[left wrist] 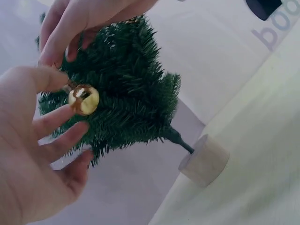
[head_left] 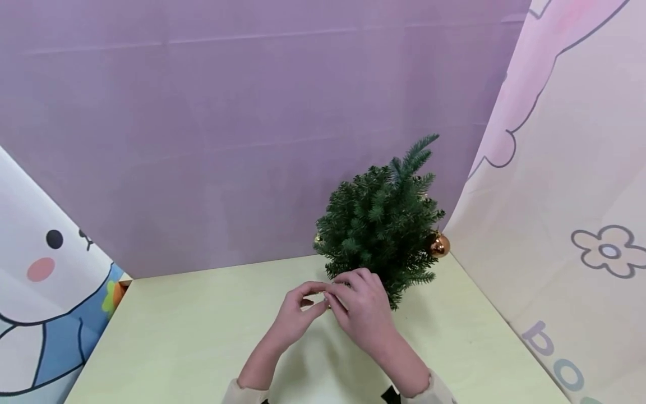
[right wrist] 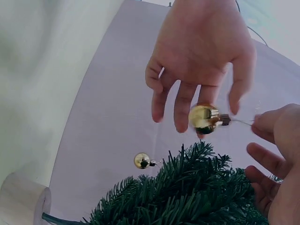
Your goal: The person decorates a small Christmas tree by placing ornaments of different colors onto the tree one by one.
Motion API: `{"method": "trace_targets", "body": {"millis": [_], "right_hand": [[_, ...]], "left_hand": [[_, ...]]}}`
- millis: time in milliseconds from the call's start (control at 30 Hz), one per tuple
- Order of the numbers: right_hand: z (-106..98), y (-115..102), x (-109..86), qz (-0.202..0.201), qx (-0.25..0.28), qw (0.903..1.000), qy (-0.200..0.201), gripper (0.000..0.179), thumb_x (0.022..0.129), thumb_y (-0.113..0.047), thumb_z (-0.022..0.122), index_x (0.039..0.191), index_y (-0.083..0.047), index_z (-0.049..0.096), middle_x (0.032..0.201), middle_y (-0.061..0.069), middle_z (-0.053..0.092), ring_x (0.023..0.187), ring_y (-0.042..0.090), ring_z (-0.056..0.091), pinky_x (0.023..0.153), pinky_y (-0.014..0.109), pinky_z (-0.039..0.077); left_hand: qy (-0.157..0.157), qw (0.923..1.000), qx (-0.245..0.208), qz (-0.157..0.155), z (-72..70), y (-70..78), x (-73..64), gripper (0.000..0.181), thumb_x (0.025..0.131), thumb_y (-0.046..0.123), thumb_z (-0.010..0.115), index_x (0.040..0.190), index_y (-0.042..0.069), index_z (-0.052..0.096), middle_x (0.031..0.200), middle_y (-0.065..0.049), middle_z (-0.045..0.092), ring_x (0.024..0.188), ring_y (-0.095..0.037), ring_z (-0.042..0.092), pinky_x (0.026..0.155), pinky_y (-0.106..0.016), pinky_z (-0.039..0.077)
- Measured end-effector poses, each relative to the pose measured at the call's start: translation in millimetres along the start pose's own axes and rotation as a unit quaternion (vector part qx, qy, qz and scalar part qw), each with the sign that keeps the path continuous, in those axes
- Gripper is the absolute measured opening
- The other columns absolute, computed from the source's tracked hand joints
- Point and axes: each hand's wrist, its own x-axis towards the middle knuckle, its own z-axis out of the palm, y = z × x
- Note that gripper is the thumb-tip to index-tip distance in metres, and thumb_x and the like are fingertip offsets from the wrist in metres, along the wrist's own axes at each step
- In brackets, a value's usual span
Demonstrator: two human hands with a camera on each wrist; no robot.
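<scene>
A small green artificial Christmas tree (head_left: 375,224) stands just beyond both hands. In front of it my left hand (head_left: 295,318) holds a shiny gold ball ornament (left wrist: 84,99) between thumb and index finger, the thumb at its cap. The other left fingers are spread loosely in the left wrist view. My right hand (head_left: 367,311) pinches the thin hanging loop (right wrist: 242,122) at the ornament's cap. The loop runs from the cap to the right fingertips. In the head view the fingers mostly hide the ornament.
A second gold ball (right wrist: 142,161) hangs on the tree, and a copper-coloured ball (head_left: 439,246) hangs on its right side. The tree's trunk stands in a pale round base (left wrist: 206,161) on the light tabletop (head_left: 192,331). A purple backdrop (head_left: 227,140) rises behind.
</scene>
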Motion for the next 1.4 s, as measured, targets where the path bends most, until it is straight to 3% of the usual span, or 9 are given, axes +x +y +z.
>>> {"method": "trace_targets", "body": {"millis": [67,200,500,733,900,1033,1167,1300,1400], "right_hand": [[-0.8,0.4,0.4,0.003,-0.006,0.9999,-0.011,0.006,0.08,-0.015,0.078,0.085,-0.014,0.077,0.091,0.0,0.067,0.086,0.022,0.057,0.068,0.038,0.044],[-2.2,0.3,-0.1,0.007,-0.019,0.9996,-0.022,0.006,0.08,-0.017,0.079,0.085,-0.015,0.077,0.091,0.0,0.068,0.088,0.022,0.057,0.07,0.039,0.045],[-4.7,1.0,-0.1,0.016,-0.033,0.9991,-0.022,0.004,0.081,-0.019,0.076,0.082,-0.014,0.075,0.09,-0.002,0.068,0.089,0.023,0.058,0.073,0.041,0.044],[-7.5,0.5,0.8,0.036,-0.055,0.9977,0.013,0.005,0.077,-0.015,0.078,0.076,-0.013,0.074,0.085,0.0,0.069,0.085,0.025,0.059,0.069,0.042,0.045],[-7.8,0.6,2.5,0.055,-0.073,0.9949,0.044,0.003,0.075,-0.012,0.077,0.075,-0.01,0.074,0.08,0.002,0.07,0.08,0.025,0.06,0.063,0.04,0.045],[-8.0,0.1,3.7,0.071,-0.086,0.9925,0.052,0.003,0.076,-0.012,0.076,0.076,-0.009,0.075,0.078,0.003,0.07,0.078,0.026,0.06,0.061,0.04,0.045],[-7.4,-0.5,4.9,0.083,-0.104,0.9902,0.041,0.004,0.079,-0.013,0.075,0.079,-0.008,0.076,0.079,0.005,0.071,0.077,0.027,0.06,0.06,0.04,0.046],[-6.5,-0.5,5.1,0.094,-0.123,0.9875,0.028,0.005,0.08,-0.013,0.075,0.079,-0.008,0.076,0.078,0.005,0.071,0.075,0.028,0.06,0.06,0.04,0.046],[-5.6,0.0,5.2,0.098,-0.132,0.9862,0.021,0.005,0.08,-0.013,0.075,0.079,-0.009,0.076,0.077,0.005,0.071,0.073,0.028,0.06,0.059,0.04,0.046]], "left_hand": [[0.024,0.9986,0.04,0.024,3.4,12.8,-1.8,0.02,0.09,0.006,0.068,0.11,0.011,0.069,0.109,0.0,0.066,0.107,-0.018,0.057,0.086,-0.044,0.045],[0.044,0.9943,0.046,0.085,7.8,28.1,-2.2,0.016,0.085,-0.005,0.069,0.098,0.004,0.072,0.1,-0.007,0.067,0.099,-0.02,0.059,0.082,-0.036,0.046],[0.071,0.9918,0.041,0.098,9.5,32.6,0.1,0.006,0.085,-0.004,0.07,0.089,0.0,0.073,0.095,-0.011,0.068,0.102,-0.03,0.059,0.087,-0.044,0.049],[0.075,0.9901,0.035,0.114,7.7,35.2,4.0,0.005,0.087,-0.003,0.069,0.09,0.0,0.073,0.092,-0.011,0.068,0.103,-0.036,0.058,0.084,-0.034,0.047],[0.085,0.9888,0.045,0.114,8.4,37.0,9.0,0.005,0.087,-0.003,0.069,0.091,-0.002,0.072,0.094,-0.014,0.068,0.1,-0.032,0.059,0.078,-0.041,0.047],[0.088,0.9894,0.047,0.105,10.5,36.8,14.2,0.005,0.088,-0.001,0.069,0.091,-0.002,0.072,0.092,-0.013,0.068,0.093,-0.023,0.061,0.076,-0.036,0.047],[0.095,0.99,0.046,0.094,12.2,36.3,18.5,0.005,0.089,0.001,0.069,0.092,0.0,0.073,0.089,-0.01,0.068,0.087,-0.016,0.061,0.075,-0.032,0.046],[0.097,0.9916,0.042,0.074,12.9,35.8,22.2,0.006,0.09,0.003,0.068,0.093,0.002,0.074,0.088,-0.008,0.068,0.085,-0.014,0.061,0.075,-0.039,0.047],[0.099,0.9925,0.044,0.056,13.7,22.5,26.9,0.007,0.091,0.006,0.068,0.093,0.004,0.074,0.089,-0.005,0.069,0.085,-0.014,0.061,0.075,-0.039,0.047]]}}
